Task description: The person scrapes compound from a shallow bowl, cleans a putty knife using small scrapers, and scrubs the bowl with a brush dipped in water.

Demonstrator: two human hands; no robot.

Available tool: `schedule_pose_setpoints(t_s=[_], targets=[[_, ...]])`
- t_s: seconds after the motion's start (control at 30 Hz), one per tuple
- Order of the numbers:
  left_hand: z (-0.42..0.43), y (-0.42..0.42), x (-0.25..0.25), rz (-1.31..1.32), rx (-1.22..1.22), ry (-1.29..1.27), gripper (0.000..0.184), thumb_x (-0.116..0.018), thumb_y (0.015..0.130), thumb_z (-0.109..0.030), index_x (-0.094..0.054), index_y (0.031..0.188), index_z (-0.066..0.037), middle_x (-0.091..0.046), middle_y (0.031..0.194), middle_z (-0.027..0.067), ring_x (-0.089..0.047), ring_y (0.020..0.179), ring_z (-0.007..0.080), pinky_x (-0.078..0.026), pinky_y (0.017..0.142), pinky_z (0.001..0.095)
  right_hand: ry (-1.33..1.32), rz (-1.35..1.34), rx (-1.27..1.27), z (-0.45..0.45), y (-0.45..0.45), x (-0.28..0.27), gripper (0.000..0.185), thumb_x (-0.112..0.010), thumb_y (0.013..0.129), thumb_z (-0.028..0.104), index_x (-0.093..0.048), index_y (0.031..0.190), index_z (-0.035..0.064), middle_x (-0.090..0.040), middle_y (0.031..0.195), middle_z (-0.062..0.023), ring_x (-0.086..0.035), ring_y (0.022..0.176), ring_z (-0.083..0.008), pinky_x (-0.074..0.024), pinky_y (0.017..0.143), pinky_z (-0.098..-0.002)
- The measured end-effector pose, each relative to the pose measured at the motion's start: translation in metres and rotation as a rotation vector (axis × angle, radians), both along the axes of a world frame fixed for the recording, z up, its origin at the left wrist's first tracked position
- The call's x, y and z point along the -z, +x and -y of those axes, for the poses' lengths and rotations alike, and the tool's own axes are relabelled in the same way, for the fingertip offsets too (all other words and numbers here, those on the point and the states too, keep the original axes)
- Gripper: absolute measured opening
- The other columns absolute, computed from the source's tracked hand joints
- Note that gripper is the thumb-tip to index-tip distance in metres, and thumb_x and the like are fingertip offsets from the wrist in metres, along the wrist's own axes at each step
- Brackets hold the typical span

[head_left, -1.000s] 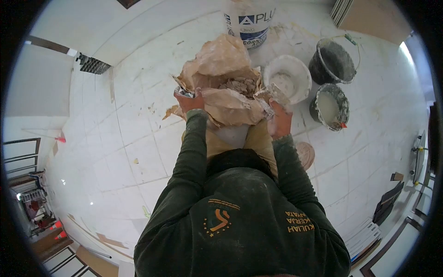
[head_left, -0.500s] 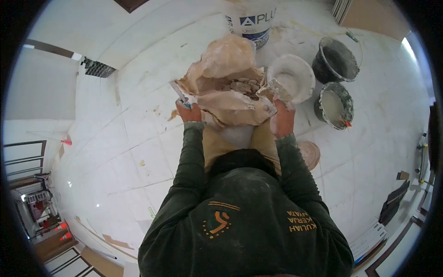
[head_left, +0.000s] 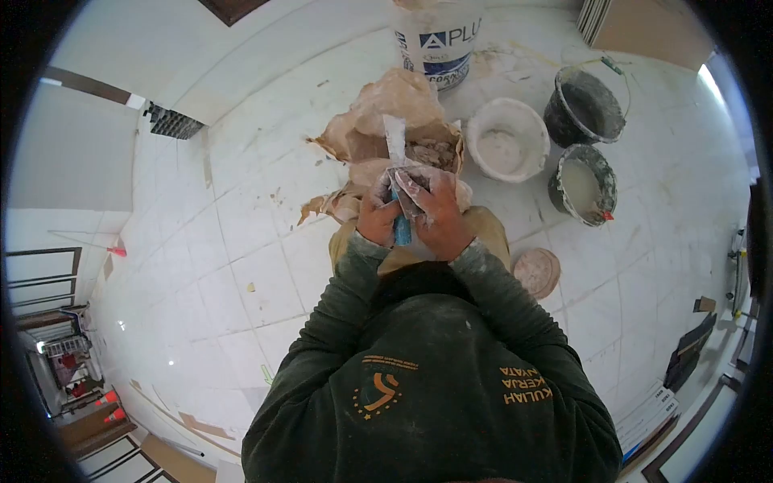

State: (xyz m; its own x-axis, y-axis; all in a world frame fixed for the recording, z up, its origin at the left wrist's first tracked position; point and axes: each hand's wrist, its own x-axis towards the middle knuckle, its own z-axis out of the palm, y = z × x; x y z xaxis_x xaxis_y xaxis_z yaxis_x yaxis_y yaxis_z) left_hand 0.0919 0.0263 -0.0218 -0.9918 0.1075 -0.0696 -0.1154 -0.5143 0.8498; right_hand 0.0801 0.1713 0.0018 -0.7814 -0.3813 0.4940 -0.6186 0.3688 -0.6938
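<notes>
Head view shows me the left hand [head_left: 378,217] gripping a blue-handled, pale-bladed scraper [head_left: 394,143], the right hand [head_left: 441,219] clasping a flat grey plate [head_left: 407,204], near an open brown-paper bag [head_left: 398,98].

One left hand [head_left: 378,219] and one right hand [head_left: 442,219] make two. There are two flat tools [head_left: 394,135] and one paper bag [head_left: 393,98]. One printed bucket [head_left: 441,55] and two dark buckets [head_left: 566,121] make three buckets. There is one white tub [head_left: 541,149], one round disc [head_left: 537,272] and one sweater [head_left: 447,386].
</notes>
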Motion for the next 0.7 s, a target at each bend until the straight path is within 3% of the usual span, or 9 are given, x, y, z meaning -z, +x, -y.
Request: schedule_pose_setpoints(t_s=[0.1,0.17,0.3,0.37,0.5,0.57,0.7], targets=[[0.001,-0.001,0.008,-0.035,0.022,-0.029,0.042,-0.061,0.081,-0.011,-0.049,0.120,0.000,-0.058,0.110,0.0089,-0.059,0.095,0.0167,-0.050,0.080,0.0302,0.016,-0.018,-0.025,-0.003,0.000,0.010,0.052,-0.055,0.072,-0.006,-0.055,0.122,0.0065,-0.050,0.113,-0.0171,-0.046,0.105,-0.0356,-0.0375,0.091,-0.0424],[0.001,-0.002,0.009,-0.091,-0.007,-0.238,0.043,-0.064,0.081,-0.014,-0.050,0.119,0.000,-0.059,0.108,0.0076,-0.059,0.093,0.0151,-0.049,0.078,0.0286,0.125,-0.005,0.018,-0.001,0.003,0.011,0.053,-0.055,0.071,-0.006,-0.053,0.123,0.0055,-0.048,0.112,-0.0171,-0.045,0.105,-0.0359,-0.0382,0.089,-0.0433],[0.001,0.001,0.014,-0.072,-0.060,-0.222,0.045,-0.066,0.080,-0.016,-0.050,0.119,0.001,-0.060,0.106,0.0066,-0.059,0.092,0.0137,-0.049,0.078,0.0272,0.214,-0.061,0.074,0.002,0.001,0.015,0.050,-0.056,0.074,-0.003,-0.051,0.123,0.0038,-0.047,0.111,-0.0175,-0.044,0.105,-0.0365,-0.0392,0.088,-0.0439],[0.003,0.001,0.014,-0.055,-0.033,-0.263,0.045,-0.065,0.080,-0.016,-0.050,0.120,0.001,-0.059,0.108,0.0065,-0.059,0.092,0.0137,-0.049,0.079,0.0274,0.268,0.030,0.040,0.002,0.000,0.016,0.051,-0.054,0.076,0.004,-0.046,0.127,0.0065,-0.044,0.113,-0.0197,-0.043,0.104,-0.0405,-0.0379,0.092,-0.0487],[0.008,0.000,0.035,-0.099,-0.066,-0.301,0.047,-0.063,0.080,-0.015,-0.049,0.122,0.001,-0.060,0.108,0.0061,-0.059,0.092,0.0134,-0.049,0.078,0.0274,0.221,-0.037,0.053,0.007,-0.005,0.025,0.049,-0.055,0.077,0.005,-0.047,0.125,0.0059,-0.044,0.113,-0.0191,-0.044,0.104,-0.0392,-0.0407,0.088,-0.0464],[0.004,0.003,0.029,-0.052,-0.043,-0.052,0.048,-0.061,0.080,-0.012,-0.048,0.124,0.002,-0.060,0.105,0.0051,-0.058,0.089,0.0132,-0.048,0.075,0.0270,0.156,-0.010,0.112,0.013,-0.013,0.021,0.049,-0.061,0.073,0.002,-0.048,0.120,0.0013,-0.045,0.112,-0.0189,-0.046,0.102,-0.0391,-0.0412,0.088,-0.0434],[0.013,0.004,0.028,0.022,-0.038,-0.217,0.048,-0.059,0.079,-0.008,-0.048,0.126,0.001,-0.061,0.103,0.0041,-0.058,0.087,0.0124,-0.048,0.072,0.0260,0.099,0.027,0.046,0.012,-0.020,0.020,0.049,-0.062,0.072,0.003,-0.048,0.119,0.0016,-0.044,0.110,-0.0197,-0.047,0.101,-0.0398,-0.0413,0.087,-0.0443]])
